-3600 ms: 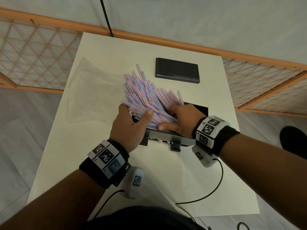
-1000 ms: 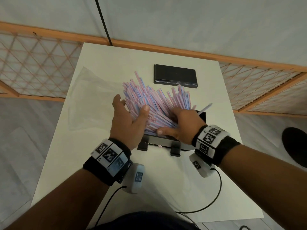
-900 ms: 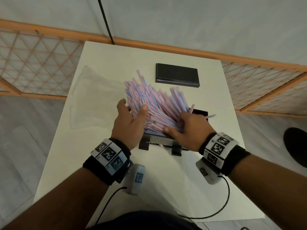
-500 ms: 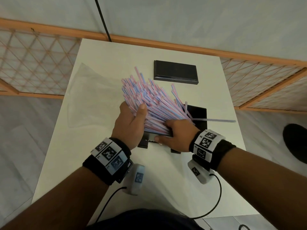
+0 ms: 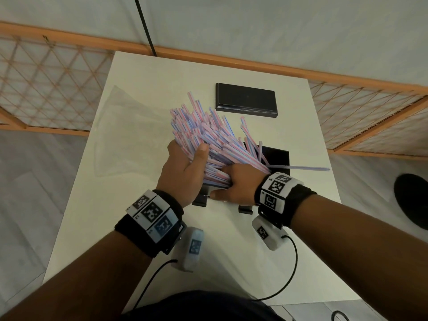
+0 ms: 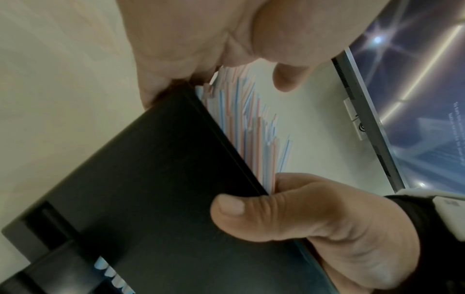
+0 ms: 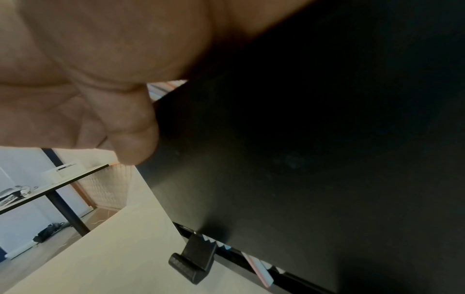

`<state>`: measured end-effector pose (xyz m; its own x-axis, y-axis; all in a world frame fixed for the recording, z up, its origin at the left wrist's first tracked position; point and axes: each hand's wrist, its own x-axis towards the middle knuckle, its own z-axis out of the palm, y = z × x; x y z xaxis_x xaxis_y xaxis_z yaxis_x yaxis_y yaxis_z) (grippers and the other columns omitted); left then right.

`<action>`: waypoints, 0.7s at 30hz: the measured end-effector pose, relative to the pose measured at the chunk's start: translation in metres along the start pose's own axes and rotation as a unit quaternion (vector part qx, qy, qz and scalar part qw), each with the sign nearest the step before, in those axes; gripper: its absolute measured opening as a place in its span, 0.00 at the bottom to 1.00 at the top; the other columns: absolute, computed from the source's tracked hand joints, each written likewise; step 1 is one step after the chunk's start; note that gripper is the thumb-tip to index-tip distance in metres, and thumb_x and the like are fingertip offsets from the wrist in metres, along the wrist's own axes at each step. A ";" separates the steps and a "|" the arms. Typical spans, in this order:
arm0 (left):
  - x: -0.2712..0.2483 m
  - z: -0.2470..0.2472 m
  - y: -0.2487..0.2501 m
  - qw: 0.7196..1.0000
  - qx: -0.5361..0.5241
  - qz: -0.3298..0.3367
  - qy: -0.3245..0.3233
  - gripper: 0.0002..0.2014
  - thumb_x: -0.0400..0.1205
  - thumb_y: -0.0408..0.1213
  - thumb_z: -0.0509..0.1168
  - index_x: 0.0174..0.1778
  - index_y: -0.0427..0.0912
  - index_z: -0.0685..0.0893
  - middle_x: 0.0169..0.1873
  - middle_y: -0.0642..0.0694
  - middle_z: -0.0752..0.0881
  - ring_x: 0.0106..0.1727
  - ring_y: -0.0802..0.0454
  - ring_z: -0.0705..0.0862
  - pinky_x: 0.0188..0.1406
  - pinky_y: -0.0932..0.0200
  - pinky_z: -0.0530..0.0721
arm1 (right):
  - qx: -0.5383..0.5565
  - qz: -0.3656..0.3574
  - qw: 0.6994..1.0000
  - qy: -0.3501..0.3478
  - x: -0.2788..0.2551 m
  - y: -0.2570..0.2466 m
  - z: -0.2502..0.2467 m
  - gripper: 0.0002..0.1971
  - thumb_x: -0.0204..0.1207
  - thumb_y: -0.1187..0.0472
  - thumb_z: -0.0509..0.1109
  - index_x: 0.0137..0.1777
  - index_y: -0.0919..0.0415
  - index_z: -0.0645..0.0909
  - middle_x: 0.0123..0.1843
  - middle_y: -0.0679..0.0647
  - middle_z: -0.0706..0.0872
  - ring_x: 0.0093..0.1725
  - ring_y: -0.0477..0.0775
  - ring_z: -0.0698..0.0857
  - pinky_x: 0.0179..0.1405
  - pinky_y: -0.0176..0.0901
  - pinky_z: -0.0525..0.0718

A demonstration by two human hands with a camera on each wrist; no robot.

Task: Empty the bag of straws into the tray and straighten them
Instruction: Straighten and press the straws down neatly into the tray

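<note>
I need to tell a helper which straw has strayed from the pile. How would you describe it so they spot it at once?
Start at the white table and find the black tray near its middle, heaped with pink and blue striped straws. From the tray's right edge a single straw lies flat, pointing right. Unlike the fanned bundle, it lies alone and sideways.

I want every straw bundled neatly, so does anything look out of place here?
Yes. One stray straw lies sideways across the black tray's right edge, pointing away from the bundle of straws fanned between the left hand and right hand.
</note>
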<state>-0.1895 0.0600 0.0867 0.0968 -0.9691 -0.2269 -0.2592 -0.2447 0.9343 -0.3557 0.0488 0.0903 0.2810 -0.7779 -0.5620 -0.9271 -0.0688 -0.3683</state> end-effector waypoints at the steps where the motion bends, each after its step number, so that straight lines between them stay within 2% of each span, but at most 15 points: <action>1: 0.000 0.000 0.000 1.000 -0.003 0.005 -0.004 0.29 0.85 0.58 0.62 0.75 0.42 0.68 0.63 0.53 0.80 0.64 0.52 0.80 0.63 0.57 0.74 | 0.000 -0.003 1.000 -0.002 0.000 -0.001 0.000 0.23 0.72 0.37 0.74 0.61 0.50 0.82 0.51 0.48 0.85 0.51 0.51 0.82 0.52 0.41 0.79; 3: 0.000 0.000 -0.001 1.000 -0.005 0.015 -0.013 0.33 0.82 0.61 0.60 0.76 0.41 0.67 0.65 0.52 0.80 0.65 0.54 0.79 0.63 0.59 0.73 | 0.013 -0.009 1.000 -0.011 0.001 0.000 -0.001 0.25 0.72 0.39 0.76 0.64 0.49 0.82 0.55 0.49 0.87 0.54 0.52 0.84 0.56 0.43 0.81; 6: 0.000 0.001 -0.003 1.000 -0.001 0.007 -0.017 0.30 0.86 0.58 0.60 0.76 0.40 0.67 0.65 0.50 0.80 0.65 0.52 0.79 0.61 0.59 0.72 | 0.031 0.011 0.999 -0.028 0.004 0.002 -0.004 0.19 0.69 0.40 0.78 0.56 0.45 0.81 0.50 0.47 0.88 0.52 0.53 0.86 0.58 0.48 0.85; 7: 0.000 0.001 -0.003 1.000 -0.001 0.001 -0.014 0.28 0.86 0.56 0.60 0.75 0.40 0.67 0.64 0.51 0.80 0.64 0.52 0.80 0.60 0.59 0.73 | 0.028 0.016 0.999 -0.030 0.006 0.001 -0.004 0.20 0.68 0.40 0.78 0.57 0.44 0.80 0.51 0.46 0.87 0.53 0.53 0.86 0.59 0.49 0.85; 11: 0.001 -0.001 -0.002 1.000 -0.008 -0.006 0.002 0.29 0.85 0.58 0.61 0.73 0.40 0.69 0.59 0.51 0.82 0.60 0.49 0.82 0.59 0.55 0.76 | 0.026 0.020 0.999 -0.042 0.011 0.000 -0.002 0.34 0.66 0.39 0.78 0.72 0.46 0.76 0.65 0.47 0.85 0.63 0.53 0.83 0.67 0.50 0.81; 13: 0.002 -0.003 -0.003 1.000 -0.016 -0.002 0.005 0.29 0.85 0.58 0.61 0.73 0.40 0.69 0.57 0.52 0.82 0.60 0.48 0.82 0.59 0.54 0.77 | 0.046 0.021 0.997 -0.056 0.011 0.001 -0.004 0.31 0.67 0.40 0.79 0.70 0.43 0.78 0.64 0.45 0.85 0.62 0.52 0.84 0.66 0.50 0.81; 15: 0.003 -0.005 -0.004 0.999 -0.029 0.011 0.025 0.34 0.82 0.63 0.61 0.76 0.41 0.68 0.58 0.52 0.83 0.61 0.49 0.84 0.61 0.52 0.79 | 0.045 0.024 0.997 -0.064 0.011 0.001 -0.007 0.23 0.68 0.41 0.79 0.61 0.43 0.81 0.57 0.45 0.87 0.56 0.51 0.85 0.63 0.49 0.83; 16: 0.003 -0.006 -0.003 0.998 -0.033 0.020 0.040 0.35 0.81 0.63 0.61 0.77 0.41 0.67 0.58 0.52 0.84 0.59 0.52 0.84 0.60 0.54 0.80 | 0.042 0.021 0.997 -0.061 0.011 0.001 -0.007 0.21 0.68 0.41 0.79 0.59 0.43 0.81 0.56 0.45 0.87 0.55 0.51 0.86 0.63 0.49 0.83; 18: 0.003 -0.005 -0.004 0.997 -0.031 0.035 0.058 0.32 0.85 0.56 0.63 0.79 0.40 0.65 0.56 0.57 0.84 0.52 0.63 0.84 0.54 0.64 0.80 | 0.035 0.018 0.998 -0.054 0.012 -0.001 -0.005 0.27 0.68 0.38 0.78 0.64 0.44 0.79 0.60 0.44 0.85 0.58 0.51 0.84 0.65 0.49 0.82; 19: 0.002 -0.004 -0.003 0.997 -0.032 0.041 0.057 0.31 0.86 0.53 0.63 0.79 0.40 0.65 0.54 0.60 0.83 0.51 0.68 0.83 0.50 0.70 0.79 | 0.031 0.016 0.998 -0.050 0.013 -0.002 -0.005 0.29 0.67 0.36 0.77 0.66 0.44 0.78 0.61 0.44 0.84 0.60 0.52 0.83 0.66 0.49 0.81; 21: 0.000 -0.002 -0.003 0.997 -0.035 0.056 0.050 0.30 0.85 0.53 0.62 0.79 0.41 0.65 0.55 0.62 0.82 0.53 0.72 0.83 0.49 0.77 0.78 | 0.036 0.017 0.998 -0.050 0.014 -0.002 -0.004 0.28 0.65 0.33 0.76 0.63 0.42 0.79 0.58 0.42 0.86 0.58 0.51 0.84 0.65 0.51 0.82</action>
<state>-0.1865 0.0604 0.0848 0.1665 -0.9814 -0.0958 -0.2065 -0.1297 0.9698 -0.3511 0.0359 0.0862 0.2774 -0.7120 -0.6450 -0.9171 0.0038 -0.3986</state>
